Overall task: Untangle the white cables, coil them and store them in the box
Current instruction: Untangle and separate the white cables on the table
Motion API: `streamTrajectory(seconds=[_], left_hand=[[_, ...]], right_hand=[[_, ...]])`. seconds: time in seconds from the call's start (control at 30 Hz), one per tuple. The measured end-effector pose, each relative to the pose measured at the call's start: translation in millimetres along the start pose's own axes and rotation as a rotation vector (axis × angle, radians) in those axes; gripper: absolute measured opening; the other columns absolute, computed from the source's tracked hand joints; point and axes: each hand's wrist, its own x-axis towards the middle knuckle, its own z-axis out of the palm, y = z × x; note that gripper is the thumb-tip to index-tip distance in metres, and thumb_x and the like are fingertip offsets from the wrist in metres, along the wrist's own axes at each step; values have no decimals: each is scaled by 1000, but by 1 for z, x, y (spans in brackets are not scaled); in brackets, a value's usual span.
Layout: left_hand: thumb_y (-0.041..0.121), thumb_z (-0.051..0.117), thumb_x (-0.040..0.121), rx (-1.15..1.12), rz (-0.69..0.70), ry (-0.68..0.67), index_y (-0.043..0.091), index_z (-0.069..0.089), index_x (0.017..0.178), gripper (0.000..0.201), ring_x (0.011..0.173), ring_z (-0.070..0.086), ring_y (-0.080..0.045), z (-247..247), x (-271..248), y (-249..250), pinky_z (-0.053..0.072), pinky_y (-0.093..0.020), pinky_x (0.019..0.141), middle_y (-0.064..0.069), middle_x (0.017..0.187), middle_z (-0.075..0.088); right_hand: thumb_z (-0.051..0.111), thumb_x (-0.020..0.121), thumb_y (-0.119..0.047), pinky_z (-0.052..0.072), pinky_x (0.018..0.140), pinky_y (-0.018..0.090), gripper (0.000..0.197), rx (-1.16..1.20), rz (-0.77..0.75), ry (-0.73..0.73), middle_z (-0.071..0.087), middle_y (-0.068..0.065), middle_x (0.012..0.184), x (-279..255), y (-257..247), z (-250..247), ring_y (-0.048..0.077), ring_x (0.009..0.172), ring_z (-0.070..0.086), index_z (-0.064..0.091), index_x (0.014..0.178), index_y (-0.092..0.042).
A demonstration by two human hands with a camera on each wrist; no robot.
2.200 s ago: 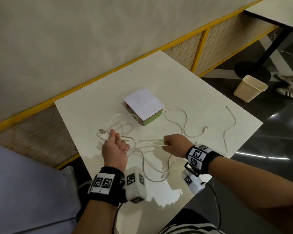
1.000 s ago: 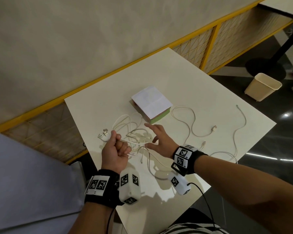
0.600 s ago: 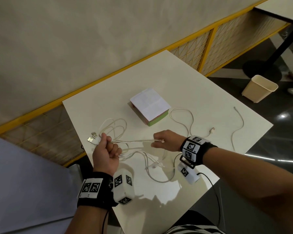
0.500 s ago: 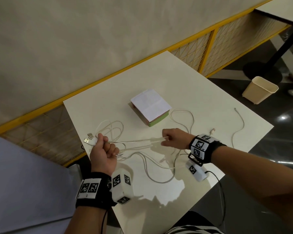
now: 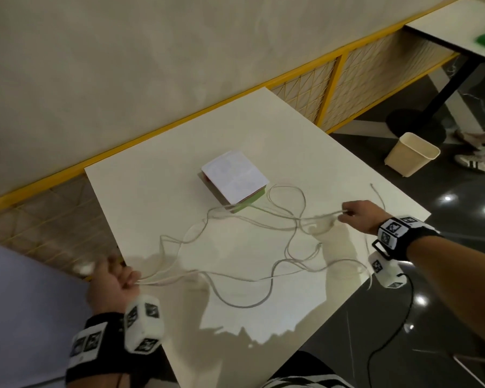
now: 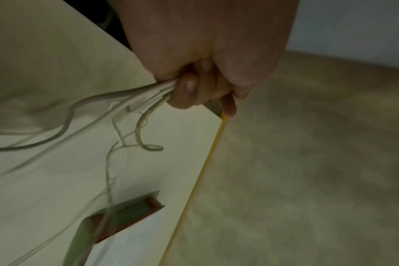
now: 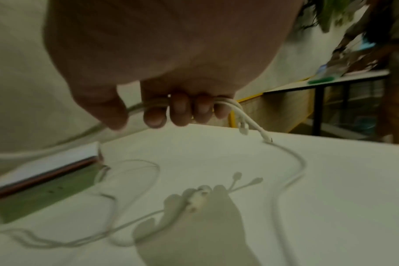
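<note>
A pale plaster wall [image 5: 123, 65] with a yellow rail [image 5: 163, 130] along its foot and yellow-framed mesh panels [image 5: 356, 88] fills the far side of the room, and a dark polished floor [image 5: 459, 317] spreads to the right. One white square table [image 5: 263, 130] stands against the rail; a second table [image 5: 454, 23] on a black pedestal shows at the upper right with something green on it, too blurred to name. One cream waste bin [image 5: 410, 154] sits on the floor between the two tables, and a pair of shoes [image 5: 476, 161] belonging to another person shows just past it. One box [image 5: 234, 180], green-sided with a white lid lying on it, rests near the middle of the near table. The white cables [image 5: 252, 247] sprawl in loose, crossing loops over the tabletop from the box's near corner toward the front edge, strung between the two hands; how many there are cannot be counted through the tangle, though the right wrist view shows two connector ends hanging from the fist. The left hand [image 5: 111, 285], at the table's left edge, has its fingers [image 6: 189, 93] curled tight round a bundle of several strands. The right hand [image 5: 359, 215], held above the table's right side, has its fingers [image 7: 180, 111] wrapped round the strands with the thumb pressed against them. Each wrist wears one black band with a white marker cube.
</note>
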Motion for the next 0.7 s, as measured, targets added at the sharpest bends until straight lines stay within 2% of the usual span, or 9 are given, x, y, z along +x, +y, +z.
streamTrajectory(seconds=[0.17, 0.23, 0.27, 0.3, 0.33, 0.43, 0.53, 0.63, 0.7], left_hand=[[28, 60, 62, 2, 55, 50, 25, 37, 50, 26, 27, 22, -11, -41, 5, 8, 1, -24, 48, 2, 31, 23], [33, 65, 36, 37, 25, 38, 22, 37, 38, 30, 27, 22, -12, -52, 10, 6, -3, -25, 46, 1, 30, 24], [34, 68, 28, 43, 9, 34, 21, 35, 36, 36, 28, 19, -13, -56, 11, 3, 8, -24, 65, 1, 30, 25], [34, 71, 23, 31, 3, 49, 21, 34, 38, 42, 30, 17, -13, -61, 13, 0, 8, -17, 31, 1, 31, 25], [34, 73, 22, 11, 5, 72, 21, 32, 42, 46, 31, 18, -12, -63, 12, -4, 2, -23, 49, 1, 32, 25], [32, 70, 29, -1, 24, 119, 21, 32, 40, 41, 30, 23, -11, -58, 1, -12, 14, -16, 44, 0, 34, 24], [29, 60, 51, -18, 43, 138, 21, 37, 35, 29, 29, 23, -11, -49, -10, -14, 11, -17, 49, 0, 33, 24], [24, 47, 88, -62, 23, 169, 23, 38, 44, 44, 30, 23, -11, -48, -11, -16, 15, -16, 42, 1, 34, 23], [24, 35, 98, -89, 40, 194, 24, 37, 46, 53, 31, 22, -12, -44, -12, -20, 17, -17, 39, 2, 36, 22]], right_hand=[[19, 96, -55, 31, 101, 43, 64, -98, 248, 24, 64, 7, 86, -6, 47, -5, 27, 85, 53, 62, 79, -11], [19, 97, -47, 33, 99, 41, 58, -209, 307, 30, 67, 11, 94, 1, 51, 1, 28, 86, 56, 60, 78, -10], [22, 97, -41, 34, 96, 40, 50, -250, 305, 7, 66, 11, 96, 6, 50, 4, 27, 86, 55, 58, 79, -11], [26, 96, -37, 34, 94, 39, 43, -273, 299, -15, 65, 10, 96, 11, 48, 9, 26, 85, 54, 56, 80, -13], [29, 95, -35, 33, 94, 38, 37, -290, 275, -34, 64, 8, 95, 17, 45, 15, 25, 84, 53, 55, 80, -14], [35, 91, -33, 31, 96, 39, 28, -299, 225, -51, 67, 6, 98, 35, 37, 34, 24, 91, 58, 57, 88, -15], [33, 92, -39, 33, 98, 42, 38, -337, 201, -19, 64, 6, 109, 47, 31, 47, 26, 104, 57, 60, 107, -17], [28, 92, -47, 31, 99, 45, 48, -393, 177, 85, 59, 8, 114, 49, 22, 57, 27, 110, 51, 59, 112, -17], [23, 89, -59, 31, 98, 45, 62, -395, 262, 65, 59, 10, 117, 49, 11, 65, 28, 112, 49, 61, 112, -16]])
